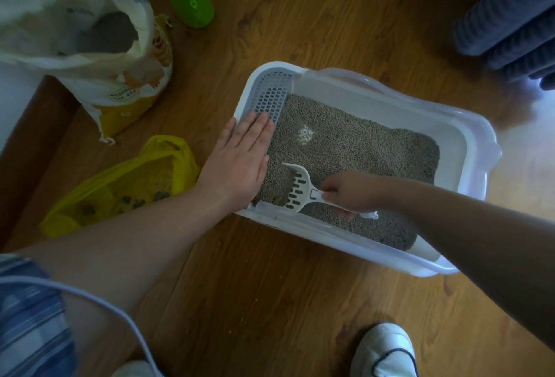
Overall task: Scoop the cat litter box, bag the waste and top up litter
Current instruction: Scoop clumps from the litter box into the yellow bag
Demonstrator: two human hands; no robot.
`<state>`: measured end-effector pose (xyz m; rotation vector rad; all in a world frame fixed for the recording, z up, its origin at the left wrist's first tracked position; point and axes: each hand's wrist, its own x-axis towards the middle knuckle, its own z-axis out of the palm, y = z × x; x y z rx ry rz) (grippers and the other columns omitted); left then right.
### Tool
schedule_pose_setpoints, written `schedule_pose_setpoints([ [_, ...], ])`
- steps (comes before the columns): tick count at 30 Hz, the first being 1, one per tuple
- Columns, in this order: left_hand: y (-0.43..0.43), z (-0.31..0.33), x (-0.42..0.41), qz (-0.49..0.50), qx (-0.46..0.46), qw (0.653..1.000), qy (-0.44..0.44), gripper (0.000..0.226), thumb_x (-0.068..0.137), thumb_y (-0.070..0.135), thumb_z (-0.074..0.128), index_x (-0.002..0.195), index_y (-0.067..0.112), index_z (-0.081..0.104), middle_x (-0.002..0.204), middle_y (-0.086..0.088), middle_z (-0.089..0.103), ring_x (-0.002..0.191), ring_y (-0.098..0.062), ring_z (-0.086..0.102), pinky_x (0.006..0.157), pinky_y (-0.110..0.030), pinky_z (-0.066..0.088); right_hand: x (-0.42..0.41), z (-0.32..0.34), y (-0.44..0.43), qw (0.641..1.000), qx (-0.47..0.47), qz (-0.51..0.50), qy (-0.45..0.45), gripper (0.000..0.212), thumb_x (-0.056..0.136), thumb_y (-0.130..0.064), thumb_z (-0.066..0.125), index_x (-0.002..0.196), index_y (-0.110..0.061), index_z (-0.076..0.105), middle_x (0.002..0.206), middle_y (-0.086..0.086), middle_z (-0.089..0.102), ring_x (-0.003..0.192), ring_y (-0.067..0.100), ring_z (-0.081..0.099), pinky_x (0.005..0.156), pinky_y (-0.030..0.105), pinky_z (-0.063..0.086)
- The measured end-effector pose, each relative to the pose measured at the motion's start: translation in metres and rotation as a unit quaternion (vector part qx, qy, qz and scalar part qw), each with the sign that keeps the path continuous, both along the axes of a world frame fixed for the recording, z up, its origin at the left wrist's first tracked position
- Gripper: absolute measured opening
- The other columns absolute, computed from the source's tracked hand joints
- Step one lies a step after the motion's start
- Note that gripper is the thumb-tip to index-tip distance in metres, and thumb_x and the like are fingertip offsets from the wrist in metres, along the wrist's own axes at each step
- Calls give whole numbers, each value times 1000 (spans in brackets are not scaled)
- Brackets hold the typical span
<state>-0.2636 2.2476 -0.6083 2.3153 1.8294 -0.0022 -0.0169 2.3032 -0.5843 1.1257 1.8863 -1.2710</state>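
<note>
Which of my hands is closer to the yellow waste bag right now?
Left. The left hand lies flat on the litter box rim nearest the yellow bag. The right hand is farther off, inside the box, gripping the scoop.

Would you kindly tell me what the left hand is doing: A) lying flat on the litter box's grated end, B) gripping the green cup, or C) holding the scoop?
A: the left hand lies flat on the grate of the litter box, while the right hand grips the scoop.

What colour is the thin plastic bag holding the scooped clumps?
Bright yellow; the thin plastic waste bag shows best in the head view.
</note>
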Motion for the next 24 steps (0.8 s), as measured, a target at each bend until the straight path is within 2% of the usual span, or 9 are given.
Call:
schedule_pose_setpoints([
  [3,0,0,0,1,2,1000,2,57,106,33,21,158,10,17,166,-8,16,155,-21,5,125,-46,5,3,0,-3,998,-13,-59,17,30,104,-27,43,80,-19,58,69,-2,65,59,12,59,66,30,48],
  [5,0,2,0,2,-1,1000,-5,57,106,33,21,158,10,17,166,-8,16,155,-21,4,125,-45,3,-1,-1,-12,994,-31,-97,34,31,104,-29,42,83,-15,61,69,0,65,57,12,56,62,28,47],
  [10,1,4,-1,0,-16,1000,-8,58,106,34,15,159,11,12,167,-6,10,155,-19,-1,125,-43,-1,-9,1,-8,993,-6,-97,62,25,105,-27,43,95,-13,61,75,0,65,63,11,59,64,27,46],
  [13,0,3,-2,2,-21,1000,-6,59,106,35,14,160,12,10,168,-5,8,155,-18,-4,125,-42,-3,4,2,-3,993,3,-105,46,24,105,-24,43,96,-10,61,73,1,64,60,10,57,60,25,43],
  [18,0,4,-1,1,-11,1000,-2,59,105,35,13,159,11,12,167,-6,10,155,-19,0,125,-43,1,30,9,-6,993,7,-116,30,23,104,-24,45,90,-15,60,70,-3,62,54,4,55,56,22,43],
  [21,-1,3,-1,1,-16,1000,1,58,107,35,16,160,12,11,168,-5,9,155,-19,-2,125,-42,-1,44,20,-7,991,19,-134,23,22,103,-25,45,94,-13,61,69,-2,61,55,7,54,56,23,43],
  [24,0,4,-1,1,-17,1000,4,57,107,34,18,159,11,11,168,-6,8,155,-19,-3,125,-42,-3,57,36,-7,984,23,-174,41,20,103,-20,43,101,-12,62,65,0,59,49,6,50,47,16,41],
])
